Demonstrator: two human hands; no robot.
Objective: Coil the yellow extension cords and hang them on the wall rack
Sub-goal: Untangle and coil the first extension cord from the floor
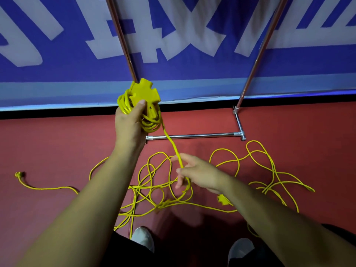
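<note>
Left hand (pixel 131 122) grips the coil (pixel 152 125) and its socket (pixel 143 92). Right hand (pixel 198 174) curls round the cord (pixel 174 147) running from it; the rest sprawls on the floor (pixel 48 147) before the rack (pixel 192 135).

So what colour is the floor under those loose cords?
Red. The head view shows the floor plainly under the loose yellow cords.

The left hand (pixel 128 124), right hand (pixel 200 174) and both forearms are bare. Black trousers (pixel 119 253) cover the legs. Footwear: light grey left shoe (pixel 143 238) and right shoe (pixel 240 251).
</note>
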